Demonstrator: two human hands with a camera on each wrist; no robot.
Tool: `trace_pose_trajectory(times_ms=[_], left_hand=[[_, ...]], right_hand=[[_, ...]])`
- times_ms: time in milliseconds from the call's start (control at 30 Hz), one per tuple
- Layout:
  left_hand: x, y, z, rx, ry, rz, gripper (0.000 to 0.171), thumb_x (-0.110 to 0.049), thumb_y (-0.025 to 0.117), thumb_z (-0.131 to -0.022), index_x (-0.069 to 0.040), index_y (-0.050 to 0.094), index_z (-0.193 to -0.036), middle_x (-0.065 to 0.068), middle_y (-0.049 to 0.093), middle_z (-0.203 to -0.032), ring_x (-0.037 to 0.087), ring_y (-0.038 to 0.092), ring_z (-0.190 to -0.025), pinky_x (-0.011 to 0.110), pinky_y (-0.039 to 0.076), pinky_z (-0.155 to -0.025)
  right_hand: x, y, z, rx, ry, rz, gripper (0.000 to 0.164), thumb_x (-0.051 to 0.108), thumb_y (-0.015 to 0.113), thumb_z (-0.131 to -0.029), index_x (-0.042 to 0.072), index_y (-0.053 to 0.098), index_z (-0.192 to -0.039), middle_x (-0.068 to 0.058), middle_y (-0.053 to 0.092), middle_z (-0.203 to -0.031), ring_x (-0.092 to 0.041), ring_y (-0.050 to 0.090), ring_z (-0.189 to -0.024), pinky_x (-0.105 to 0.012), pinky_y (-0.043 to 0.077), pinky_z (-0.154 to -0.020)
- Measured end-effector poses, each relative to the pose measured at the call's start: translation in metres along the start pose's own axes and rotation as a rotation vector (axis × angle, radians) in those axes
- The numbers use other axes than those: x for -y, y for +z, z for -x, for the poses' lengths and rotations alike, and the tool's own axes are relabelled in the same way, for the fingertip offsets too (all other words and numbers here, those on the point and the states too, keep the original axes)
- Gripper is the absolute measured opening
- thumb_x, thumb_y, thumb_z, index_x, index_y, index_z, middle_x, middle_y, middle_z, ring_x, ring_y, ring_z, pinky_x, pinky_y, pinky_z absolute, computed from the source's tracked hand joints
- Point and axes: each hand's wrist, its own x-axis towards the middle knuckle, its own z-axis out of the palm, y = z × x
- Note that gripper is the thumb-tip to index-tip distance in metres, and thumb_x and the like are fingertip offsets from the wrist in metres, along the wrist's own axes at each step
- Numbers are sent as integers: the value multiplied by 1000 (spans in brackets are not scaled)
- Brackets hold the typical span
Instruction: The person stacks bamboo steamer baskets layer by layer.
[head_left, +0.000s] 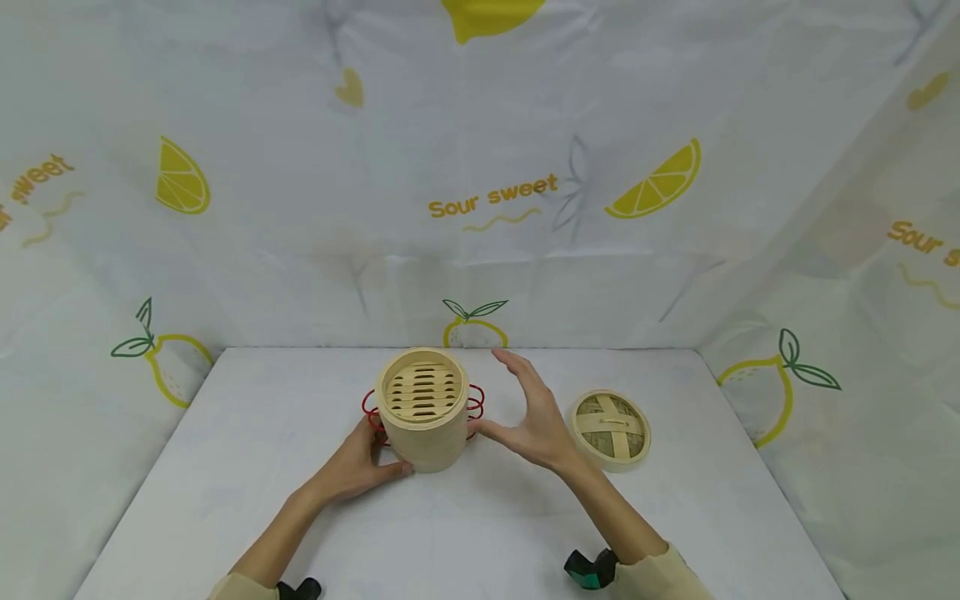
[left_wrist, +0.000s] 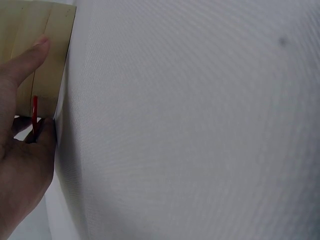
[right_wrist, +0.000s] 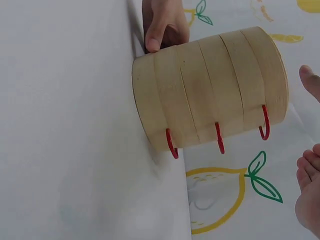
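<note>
A stack of several small bamboo steamers (head_left: pixel 427 450) stands in the middle of the table, its slatted top tier (head_left: pixel 423 409) uncovered. Red loop handles (right_wrist: pixel 220 137) stick out on both sides. My left hand (head_left: pixel 360 467) grips the lowest tier, thumb against the front wall and fingers round the left side by a red loop; some fingertips are hidden behind the stack. To the right of the stack is my right hand (head_left: pixel 536 425), thumb and fingers spread wide apart. In the right wrist view its fingers (right_wrist: pixel 311 172) show apart from the upper tiers.
A round bamboo lid (head_left: pixel 636 425) with crossed bands lies on the white table (head_left: pixel 247 433), right of my right hand. Lemon-printed cloth (head_left: pixel 517 275) hangs behind the table and at both sides. Black straps (head_left: pixel 592 571) show near the sleeves.
</note>
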Motion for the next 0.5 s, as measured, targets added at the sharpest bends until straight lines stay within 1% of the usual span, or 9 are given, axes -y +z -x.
trace_pose_trajectory(times_ms=[133, 200, 367, 500], left_hand=[[0, 1, 0, 9, 4, 22, 95, -31, 96, -84, -10, 42, -159, 5, 63, -146, 7, 62, -126, 26, 57, -107], [0, 1, 0, 10, 4, 20, 95, -31, 96, -84, -10, 42, -159, 5, 63, -145, 7, 62, -126, 26, 57, -107], [1, 0, 1, 6, -4, 6, 95, -32, 96, -84, -10, 42, -159, 4, 64, -144, 6, 62, -125, 26, 58, -106], [0, 0, 1, 7, -3, 9, 94, -32, 96, -84, -10, 42, -159, 4, 64, -144, 6, 63, -124, 27, 58, -106]], right_hand=[[-9, -9, 9, -62, -27, 4, 98, 13, 100, -73, 3, 51, -157, -18, 59, -157, -37, 56, -146, -27, 42, -127], [-13, -13, 14, -83, -34, 5, 95, 11, 100, -73, 1, 53, -155, -19, 60, -155, -38, 57, -144, -20, 40, -127], [-18, -21, 23, -103, -28, 17, 89, 8, 99, -73, 1, 57, -151, -17, 64, -151, -37, 59, -142, -15, 39, -125], [-21, -29, 28, -112, -21, 8, 81, 4, 96, -77, -1, 59, -148, -20, 66, -148, -30, 59, -142, -14, 40, -124]])
